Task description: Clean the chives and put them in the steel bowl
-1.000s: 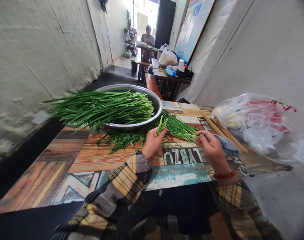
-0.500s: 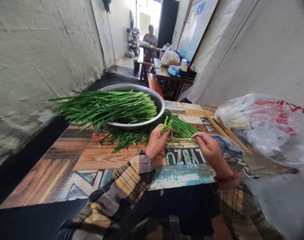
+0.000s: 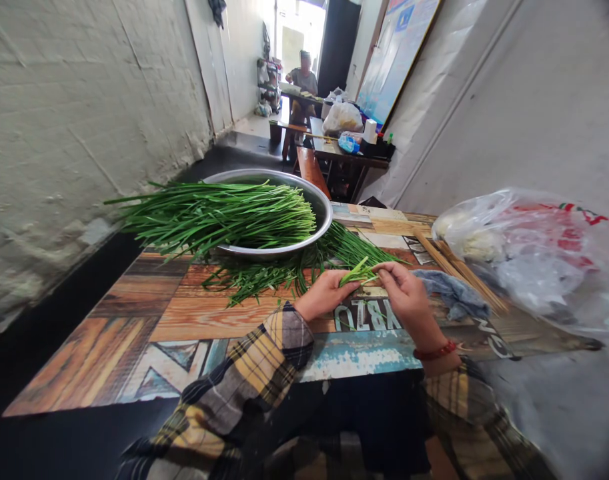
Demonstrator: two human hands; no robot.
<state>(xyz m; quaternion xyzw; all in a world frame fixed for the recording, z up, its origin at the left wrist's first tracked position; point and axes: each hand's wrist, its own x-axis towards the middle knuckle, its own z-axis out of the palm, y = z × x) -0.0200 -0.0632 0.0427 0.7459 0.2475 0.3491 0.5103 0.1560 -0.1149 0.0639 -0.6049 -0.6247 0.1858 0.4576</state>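
Two hands pinch one small chive bunch (image 3: pixel 357 272) over the bench (image 3: pixel 194 313), front-middle. Left hand (image 3: pixel 327 295) grip closed on the stems, right hand (image 3: pixel 404 297) grip on their ends. Align your stems; pull gently.

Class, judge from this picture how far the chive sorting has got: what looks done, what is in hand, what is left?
Probably done: the neat heap of chives lying across the metal basin. In hand: the left hand and right hand pinch a small bunch between them. Left, it seems: the loose pile on the table beside the basin.
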